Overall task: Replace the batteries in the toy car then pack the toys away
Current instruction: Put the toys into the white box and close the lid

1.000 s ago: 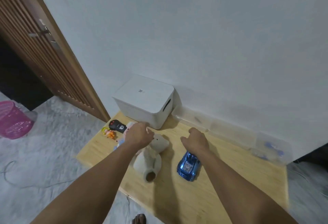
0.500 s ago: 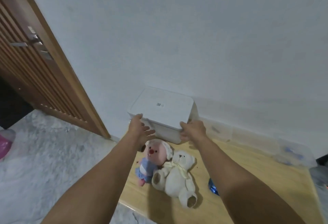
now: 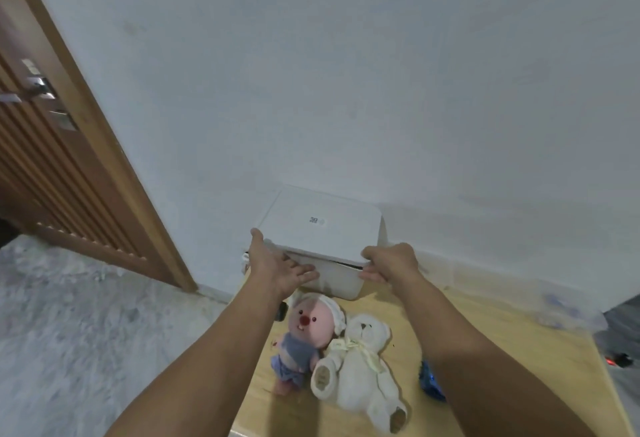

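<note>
**Both hands on the lid of the white box**

The left hand point(image 3: 277, 265) and the right hand point(image 3: 389, 261) both grasp the white lid point(image 3: 323, 227) of the storage box point(image 3: 332, 277), one at each front corner. The left thumb lies on top of the lid near its left corner, and the left fingers point(image 3: 303, 272) reach under the front edge, against the front wall of the box. The right hand closes around the right front corner, thumb on top and fingers below. Between the two hands a thin dark gap shows under the front edge of the lid, so the lid is raised a little from the box at this side. The lid has a small printed code on its top.

The box stands at the far end of the wooden table point(image 3: 485, 332), against the white wall point(image 3: 346, 73).

Just below the left hand, nearer to the person, lies a pink plush toy point(image 3: 308, 332) with a white cap and blue clothes. A white teddy bear point(image 3: 360, 364) lies beside it and touches it, below the gap between the two hands. The blue toy car point(image 3: 429, 381) lies under the right forearm, which hides most of it; only a small blue part is visible. Left of the left wrist a small dark object point(image 3: 281, 312) is half hidden by the arm, and I cannot tell what it is.

To the right of the right hand, along the wall, a clear plastic container point(image 3: 561, 305) stands on the table; it is blurred. Far to the left of the grip there is a brown slatted door point(image 3: 52, 159).
</note>
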`<state>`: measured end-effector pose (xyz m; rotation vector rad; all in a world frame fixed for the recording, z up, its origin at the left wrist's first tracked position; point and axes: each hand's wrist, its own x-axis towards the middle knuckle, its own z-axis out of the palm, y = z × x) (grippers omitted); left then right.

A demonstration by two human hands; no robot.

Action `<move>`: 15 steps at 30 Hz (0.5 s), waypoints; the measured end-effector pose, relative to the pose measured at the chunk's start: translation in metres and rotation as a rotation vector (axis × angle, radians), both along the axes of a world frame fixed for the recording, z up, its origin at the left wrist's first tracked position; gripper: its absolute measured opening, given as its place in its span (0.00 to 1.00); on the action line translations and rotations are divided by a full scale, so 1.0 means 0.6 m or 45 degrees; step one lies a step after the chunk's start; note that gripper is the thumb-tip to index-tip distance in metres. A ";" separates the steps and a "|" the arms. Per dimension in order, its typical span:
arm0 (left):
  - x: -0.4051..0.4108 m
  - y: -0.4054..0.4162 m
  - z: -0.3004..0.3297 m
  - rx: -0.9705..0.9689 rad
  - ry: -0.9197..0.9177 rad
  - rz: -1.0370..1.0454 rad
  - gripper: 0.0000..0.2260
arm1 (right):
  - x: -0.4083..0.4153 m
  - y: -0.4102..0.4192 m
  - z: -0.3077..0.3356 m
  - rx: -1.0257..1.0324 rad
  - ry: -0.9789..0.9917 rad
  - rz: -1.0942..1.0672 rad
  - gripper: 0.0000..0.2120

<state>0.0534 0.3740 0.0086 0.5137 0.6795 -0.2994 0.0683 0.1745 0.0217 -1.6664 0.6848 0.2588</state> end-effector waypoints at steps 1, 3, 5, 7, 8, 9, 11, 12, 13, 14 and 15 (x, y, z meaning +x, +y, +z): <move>0.000 -0.001 0.001 0.016 0.008 0.003 0.49 | 0.002 0.000 0.009 0.044 -0.016 -0.020 0.14; 0.001 -0.003 0.003 0.071 0.035 -0.019 0.48 | 0.008 0.002 0.028 0.151 -0.037 -0.043 0.14; 0.002 -0.002 0.009 0.149 0.075 -0.068 0.46 | 0.011 0.007 0.046 0.257 -0.031 -0.043 0.13; 0.004 0.002 0.019 0.338 0.136 -0.046 0.38 | 0.014 0.013 0.055 0.315 -0.047 -0.069 0.13; 0.008 0.008 0.023 0.519 0.179 0.002 0.34 | 0.015 0.016 0.057 0.331 -0.061 -0.095 0.14; 0.017 0.017 0.023 0.725 0.228 0.061 0.32 | 0.017 0.019 0.059 0.353 -0.078 -0.126 0.16; 0.032 0.036 0.028 1.007 0.267 0.148 0.33 | 0.020 0.023 0.065 0.416 -0.116 -0.179 0.19; 0.037 0.044 0.038 1.056 0.219 0.175 0.30 | 0.020 0.025 0.069 0.435 -0.127 -0.198 0.19; 0.042 0.051 0.049 1.055 0.135 0.181 0.24 | 0.019 0.027 0.074 0.444 -0.135 -0.212 0.19; 0.047 0.054 0.062 1.035 0.049 0.183 0.18 | 0.019 0.029 0.077 0.442 -0.142 -0.221 0.19; 0.053 0.058 0.073 1.013 -0.005 0.171 0.14 | 0.020 0.031 0.079 0.438 -0.148 -0.225 0.20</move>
